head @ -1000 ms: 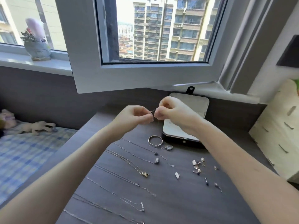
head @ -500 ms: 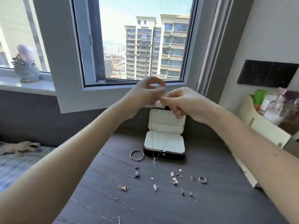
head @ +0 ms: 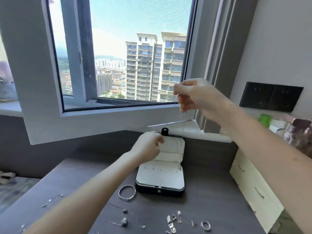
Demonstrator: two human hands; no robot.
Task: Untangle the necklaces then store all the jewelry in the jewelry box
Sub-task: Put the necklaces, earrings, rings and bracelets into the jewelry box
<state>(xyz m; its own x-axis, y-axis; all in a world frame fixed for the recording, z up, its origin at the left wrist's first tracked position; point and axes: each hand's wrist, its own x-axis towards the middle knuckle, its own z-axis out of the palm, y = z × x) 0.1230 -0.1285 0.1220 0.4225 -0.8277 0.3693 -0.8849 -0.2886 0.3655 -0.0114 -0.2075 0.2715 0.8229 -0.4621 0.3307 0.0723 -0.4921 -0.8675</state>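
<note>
The open jewelry box (head: 160, 178), black outside and white inside, stands at the back of the dark table (head: 211, 208). My right hand (head: 195, 97) is raised above it and pinches a thin necklace chain (head: 180, 159), which hangs straight down to the box's right side. My left hand (head: 148, 146) is low at the upper left edge of the box lid (head: 170, 149) with its fingers curled; whether it grips anything is unclear. A silver bangle (head: 127, 192) lies left of the box. Nearer me lie pendant necklaces (head: 124, 222), several earrings (head: 173, 220) and a ring (head: 206, 225).
An open window sash (head: 42, 98) juts over the table's back left. A white drawer unit (head: 253, 188) stands against the table's right edge, with a green item (head: 265, 118) on top. A black socket panel (head: 270, 98) is on the wall. More small chains (head: 50, 200) lie at left.
My hands have parted. The right hand rose to the right with the chain, which now hangs into the box. The left hand dropped to the box lid. The camera tilted upward.
</note>
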